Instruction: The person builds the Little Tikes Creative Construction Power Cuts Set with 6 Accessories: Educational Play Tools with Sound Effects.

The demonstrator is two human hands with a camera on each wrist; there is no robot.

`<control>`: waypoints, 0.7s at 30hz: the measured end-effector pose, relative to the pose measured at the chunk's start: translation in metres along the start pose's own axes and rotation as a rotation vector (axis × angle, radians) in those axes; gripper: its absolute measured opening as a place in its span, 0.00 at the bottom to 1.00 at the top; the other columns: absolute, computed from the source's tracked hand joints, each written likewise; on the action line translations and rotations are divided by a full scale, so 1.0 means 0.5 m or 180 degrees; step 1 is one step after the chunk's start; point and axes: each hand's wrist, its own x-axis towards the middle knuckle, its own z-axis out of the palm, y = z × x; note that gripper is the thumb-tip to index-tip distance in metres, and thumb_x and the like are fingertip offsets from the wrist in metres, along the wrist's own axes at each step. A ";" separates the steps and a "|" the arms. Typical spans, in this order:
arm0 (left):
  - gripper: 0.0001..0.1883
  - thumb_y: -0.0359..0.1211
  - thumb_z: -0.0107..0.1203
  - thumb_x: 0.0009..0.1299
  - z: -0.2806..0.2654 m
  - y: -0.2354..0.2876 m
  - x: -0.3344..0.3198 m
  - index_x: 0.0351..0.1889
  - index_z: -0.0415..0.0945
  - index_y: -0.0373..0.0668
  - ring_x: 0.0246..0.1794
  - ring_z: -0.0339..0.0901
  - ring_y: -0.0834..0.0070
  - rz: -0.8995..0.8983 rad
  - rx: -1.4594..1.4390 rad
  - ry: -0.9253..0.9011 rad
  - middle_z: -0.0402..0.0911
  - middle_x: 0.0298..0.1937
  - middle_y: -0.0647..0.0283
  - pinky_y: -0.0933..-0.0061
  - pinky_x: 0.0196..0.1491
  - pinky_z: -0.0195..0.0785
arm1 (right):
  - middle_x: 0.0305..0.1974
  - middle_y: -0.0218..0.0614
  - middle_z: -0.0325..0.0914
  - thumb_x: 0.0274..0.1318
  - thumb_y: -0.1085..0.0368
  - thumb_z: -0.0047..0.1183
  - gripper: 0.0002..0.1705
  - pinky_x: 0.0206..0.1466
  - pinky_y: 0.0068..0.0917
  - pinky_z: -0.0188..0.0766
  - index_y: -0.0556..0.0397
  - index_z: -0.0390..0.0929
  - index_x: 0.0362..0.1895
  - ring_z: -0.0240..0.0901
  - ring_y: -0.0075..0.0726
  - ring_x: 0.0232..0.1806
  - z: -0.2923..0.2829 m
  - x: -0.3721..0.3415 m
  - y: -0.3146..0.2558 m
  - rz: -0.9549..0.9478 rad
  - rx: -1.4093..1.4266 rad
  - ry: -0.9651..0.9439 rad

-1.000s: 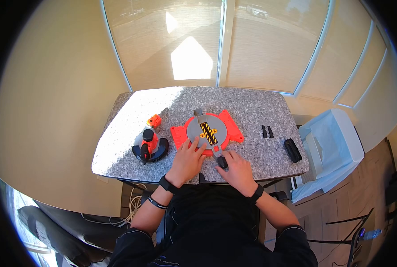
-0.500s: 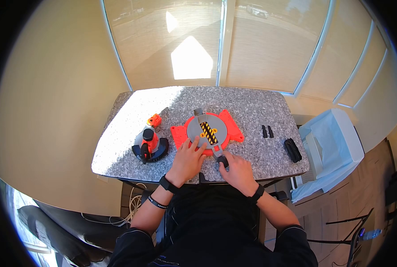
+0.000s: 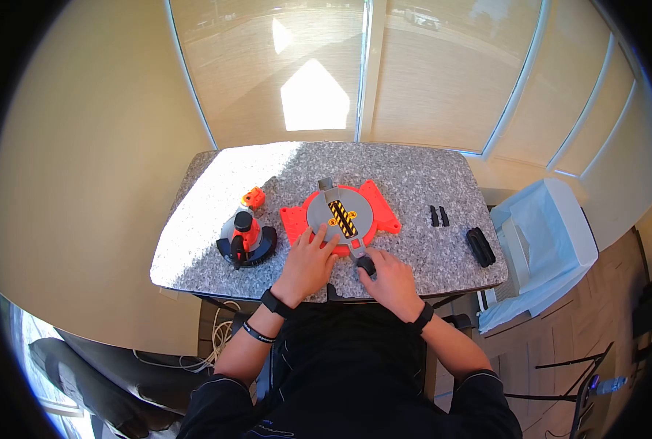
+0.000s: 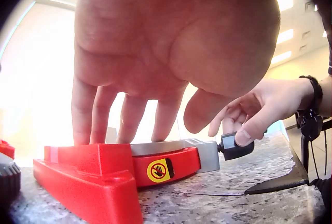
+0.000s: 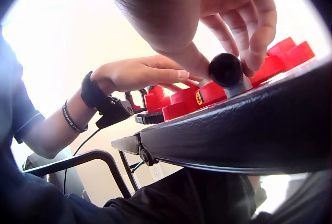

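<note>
A red toy saw base with a grey round turntable lies on the granite-patterned table. Yellow-and-black stripes cross the turntable. My left hand rests on its near left part, fingers straight and fingertips pressing down, as the left wrist view also shows. At the turntable's near end, a grey arm carries a black knob. My right hand pinches this knob between thumb and fingers; its round end faces the right wrist camera. The yellow warning sticker shows on the base's side.
Left of the base stands a red and black toy saw head, with an orange piece behind it. Two small black pieces and a black case-like thing lie at the right. A lined bin stands beside the table.
My right thumb has shifted round the black knob, and the right hand has turned slightly with it. My left hand and the base have stayed in place.
</note>
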 end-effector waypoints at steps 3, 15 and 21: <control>0.25 0.39 0.57 0.75 -0.001 0.001 0.000 0.70 0.75 0.45 0.70 0.69 0.39 -0.0023 0.0003 -0.0037 0.70 0.74 0.44 0.44 0.66 0.70 | 0.42 0.44 0.83 0.60 0.58 0.63 0.24 0.42 0.49 0.81 0.55 0.76 0.56 0.83 0.54 0.42 0.003 0.000 0.002 -0.0027 0.0079 0.0078; 0.25 0.39 0.56 0.75 0.000 0.000 0.000 0.70 0.74 0.46 0.71 0.68 0.39 -0.0015 0.0045 -0.0025 0.70 0.74 0.44 0.45 0.66 0.71 | 0.41 0.44 0.80 0.59 0.56 0.67 0.22 0.38 0.49 0.79 0.50 0.78 0.54 0.83 0.56 0.38 -0.004 -0.003 -0.003 -0.0063 0.0152 0.0165; 0.25 0.38 0.57 0.75 0.001 0.000 0.000 0.70 0.74 0.46 0.71 0.68 0.38 -0.0011 0.0032 -0.0025 0.70 0.74 0.44 0.45 0.66 0.71 | 0.43 0.43 0.76 0.60 0.56 0.65 0.24 0.39 0.49 0.80 0.52 0.76 0.55 0.82 0.55 0.41 -0.003 -0.003 -0.002 0.0064 0.0081 -0.0124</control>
